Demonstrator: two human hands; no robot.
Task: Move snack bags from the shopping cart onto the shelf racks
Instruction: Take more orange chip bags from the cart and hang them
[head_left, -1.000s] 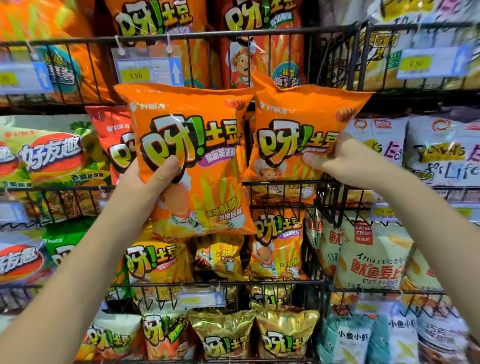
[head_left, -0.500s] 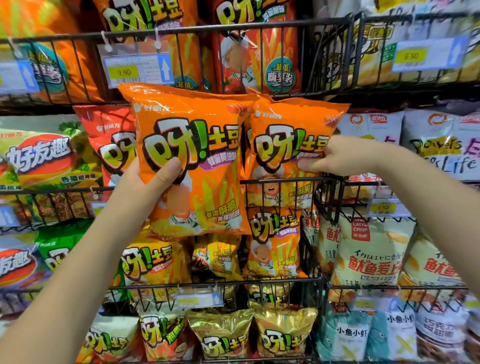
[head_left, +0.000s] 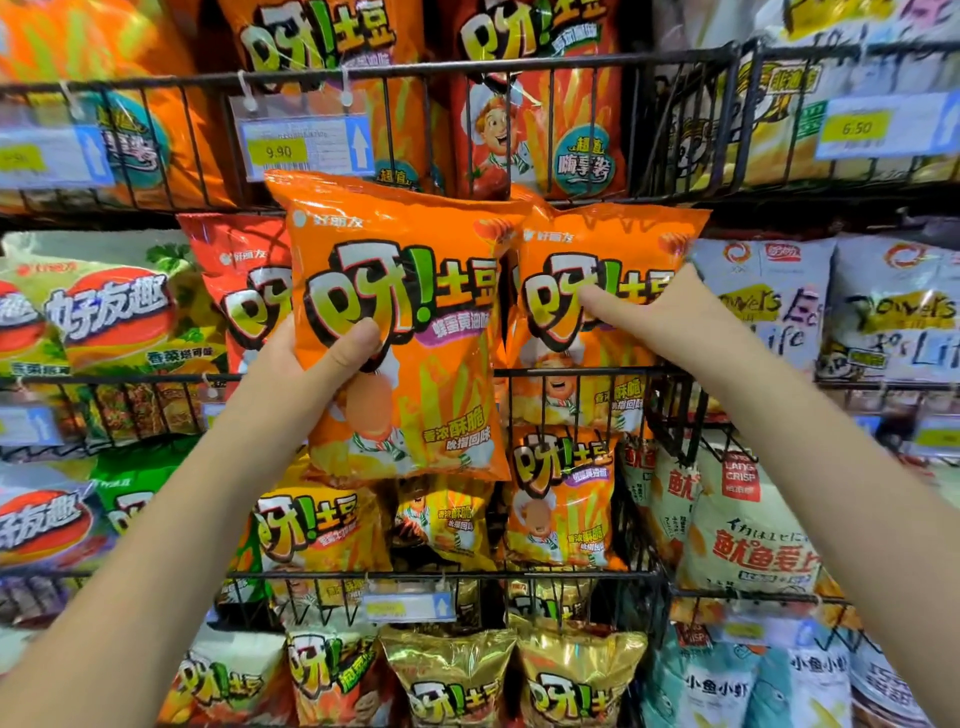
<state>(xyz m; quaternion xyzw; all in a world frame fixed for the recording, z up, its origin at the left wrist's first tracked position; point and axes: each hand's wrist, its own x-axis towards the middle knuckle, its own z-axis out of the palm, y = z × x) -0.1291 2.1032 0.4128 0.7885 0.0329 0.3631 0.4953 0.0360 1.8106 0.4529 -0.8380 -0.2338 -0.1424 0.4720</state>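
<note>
Step in hand: shelving, two bags at once. Right orange bag, glossy and air-puffed with green-and-black lettering, stands with its lower half behind the wire rack; right hand pinches its 3 o'clock edge, thumb flat on the face, other fingers hidden behind. Left orange bag, same print, hangs at 9 o'clock of it, forward of the rack, in the left hand, thumb across its front; the next move likely calls for lifting it over the rail beside its twin.

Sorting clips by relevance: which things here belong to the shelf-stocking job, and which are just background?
Job: left hand gripping the near orange snack bag; right hand holding the second orange snack bag; wire rack holding its lower end.
Background: 9.90 price tag; gold snack bags; white squid-crisp bag.
</note>
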